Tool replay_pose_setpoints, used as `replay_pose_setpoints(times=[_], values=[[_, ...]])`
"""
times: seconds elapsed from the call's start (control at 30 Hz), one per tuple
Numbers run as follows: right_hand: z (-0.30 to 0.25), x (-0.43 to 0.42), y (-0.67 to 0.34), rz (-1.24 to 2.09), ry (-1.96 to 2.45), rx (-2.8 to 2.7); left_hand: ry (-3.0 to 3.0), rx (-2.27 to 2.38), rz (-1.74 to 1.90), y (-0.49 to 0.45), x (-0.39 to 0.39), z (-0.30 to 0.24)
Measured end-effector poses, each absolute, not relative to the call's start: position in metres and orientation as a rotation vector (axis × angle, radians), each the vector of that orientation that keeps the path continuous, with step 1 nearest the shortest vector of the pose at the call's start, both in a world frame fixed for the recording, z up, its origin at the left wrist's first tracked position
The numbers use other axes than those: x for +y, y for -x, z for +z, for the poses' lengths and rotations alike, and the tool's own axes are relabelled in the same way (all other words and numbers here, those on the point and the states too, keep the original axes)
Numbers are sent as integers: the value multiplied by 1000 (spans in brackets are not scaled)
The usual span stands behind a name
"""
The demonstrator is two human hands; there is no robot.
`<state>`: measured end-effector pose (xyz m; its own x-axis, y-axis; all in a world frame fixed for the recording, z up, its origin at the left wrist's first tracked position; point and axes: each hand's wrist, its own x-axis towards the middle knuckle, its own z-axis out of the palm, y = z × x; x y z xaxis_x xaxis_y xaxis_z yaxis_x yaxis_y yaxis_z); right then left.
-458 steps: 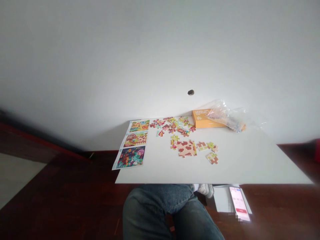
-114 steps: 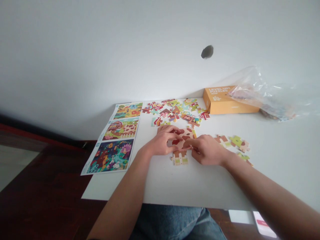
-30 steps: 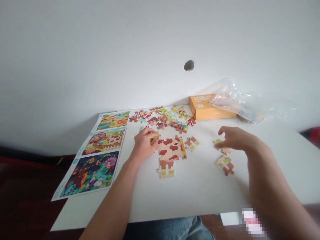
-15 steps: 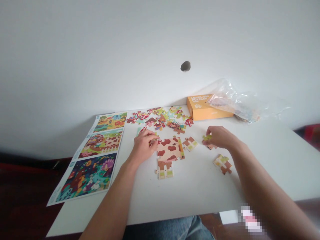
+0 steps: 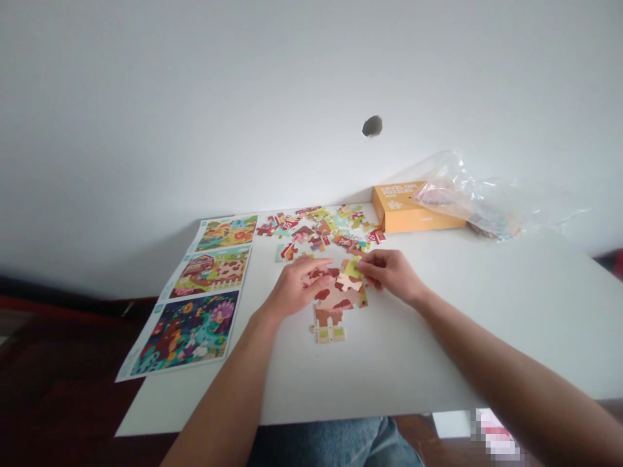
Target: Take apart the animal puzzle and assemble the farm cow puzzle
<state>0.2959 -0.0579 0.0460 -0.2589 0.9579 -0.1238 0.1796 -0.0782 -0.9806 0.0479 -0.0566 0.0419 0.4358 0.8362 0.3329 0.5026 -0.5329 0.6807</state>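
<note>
A partly joined jigsaw section with brown cow patches lies mid-table, a fence piece locked to its lower edge. My left hand rests on the section's left part with fingers stretched flat. My right hand comes in from the right, its fingertips pinched on a green and cream puzzle piece held at the section's upper right corner. Several loose pieces lie in a heap just behind both hands.
A sheet with three reference pictures lies along the left edge of the white table. An orange box and a clear plastic bag sit at the back right by the wall. A phone lies below the table.
My right hand closed on a green piece at the right and carried it left to the joined section. My left hand slid from the section's left edge onto it.
</note>
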Motion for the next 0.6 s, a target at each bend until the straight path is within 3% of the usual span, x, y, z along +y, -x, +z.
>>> replay_pose_setpoints(times=[0.23,0.47,0.6], values=[[44,-71,-272,1451,1160,-1527,-1906,1075,857,-48,-62,43],[44,-73,-281,866,1292,-1911,-1775,1272,1079,-34,-52,44],[40,-71,-281,795,1288,-1985,-1832,1425,882,-29,-49,43]])
